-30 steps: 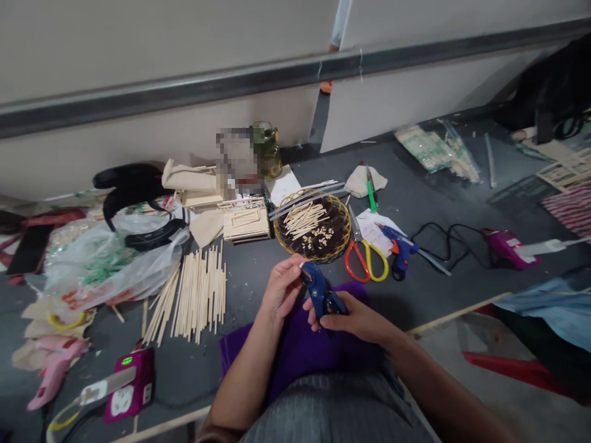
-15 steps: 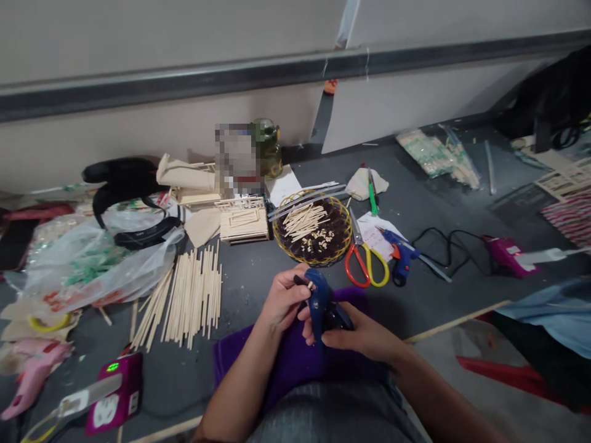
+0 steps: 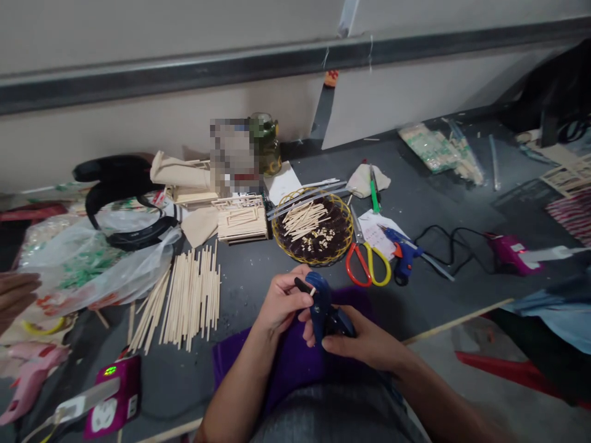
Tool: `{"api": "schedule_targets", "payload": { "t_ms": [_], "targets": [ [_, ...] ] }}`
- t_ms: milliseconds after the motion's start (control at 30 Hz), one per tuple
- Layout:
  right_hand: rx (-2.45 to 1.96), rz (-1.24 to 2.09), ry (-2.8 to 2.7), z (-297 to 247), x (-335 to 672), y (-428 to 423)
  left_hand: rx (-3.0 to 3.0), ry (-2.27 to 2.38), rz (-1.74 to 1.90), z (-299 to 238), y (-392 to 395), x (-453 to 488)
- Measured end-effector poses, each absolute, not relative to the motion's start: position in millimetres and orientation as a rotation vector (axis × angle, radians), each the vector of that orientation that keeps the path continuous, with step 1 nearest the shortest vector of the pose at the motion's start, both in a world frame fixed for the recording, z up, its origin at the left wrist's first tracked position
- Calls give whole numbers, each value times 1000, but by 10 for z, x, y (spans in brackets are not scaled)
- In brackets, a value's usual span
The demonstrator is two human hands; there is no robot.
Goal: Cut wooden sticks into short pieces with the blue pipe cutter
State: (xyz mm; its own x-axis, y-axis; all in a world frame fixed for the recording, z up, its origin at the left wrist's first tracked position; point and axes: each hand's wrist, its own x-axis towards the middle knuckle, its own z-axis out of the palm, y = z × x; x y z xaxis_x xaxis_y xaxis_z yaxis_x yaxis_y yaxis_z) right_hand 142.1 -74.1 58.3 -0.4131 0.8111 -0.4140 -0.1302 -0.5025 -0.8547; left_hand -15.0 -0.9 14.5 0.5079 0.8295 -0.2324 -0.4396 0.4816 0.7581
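Observation:
My right hand (image 3: 364,335) is wrapped round a blue hand tool (image 3: 319,301) that looks like a cutter, its rounded head upright over my lap. Close against that head, my left hand (image 3: 285,301) pinches a small black piece (image 3: 303,285), from which the pale end of a thin wooden stick (image 3: 313,292) shows. Some fingers of the left hand are behind the tool, and its jaws cannot be made out. Beyond my hands stands a woven basket (image 3: 342,251) with short cut sticks (image 3: 305,220) and tiny pale bits inside. Purple cloth (image 3: 231,357) lies beneath my forearms.
Long wooden sticks (image 3: 191,301) lie to the left, beside a plastic bag (image 3: 138,280). Scissors (image 3: 381,274) and a blue glue gun (image 3: 405,261) lie right of the basket. A pink glue gun (image 3: 34,375) is at lower left. Another person's hand (image 3: 16,295) enters at the left edge.
The black piece in my left hand is tilted a little differently and shows more. Another person's hand has appeared at the left edge. The whole view has shifted slightly.

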Motion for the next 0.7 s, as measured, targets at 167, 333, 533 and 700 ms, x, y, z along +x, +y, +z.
{"api": "schedule_targets", "payload": {
  "t_ms": [167, 333, 533, 700],
  "targets": [
    [-1232, 1885, -1140, 598, 1440, -740, 729, 641, 800, 156, 3, -176],
    [-1322, 1710, -1395, 551, 1418, -749, 793, 592, 732, 104, 33, -209],
    [-1379, 1241, -1727, 408, 1341, -849, 1006, 358, 672, -39, 98, -269],
    [-1283, 958, -1906, 348, 1347, -912, 1157, 191, 555, -88, 143, -312]
  ]
}}
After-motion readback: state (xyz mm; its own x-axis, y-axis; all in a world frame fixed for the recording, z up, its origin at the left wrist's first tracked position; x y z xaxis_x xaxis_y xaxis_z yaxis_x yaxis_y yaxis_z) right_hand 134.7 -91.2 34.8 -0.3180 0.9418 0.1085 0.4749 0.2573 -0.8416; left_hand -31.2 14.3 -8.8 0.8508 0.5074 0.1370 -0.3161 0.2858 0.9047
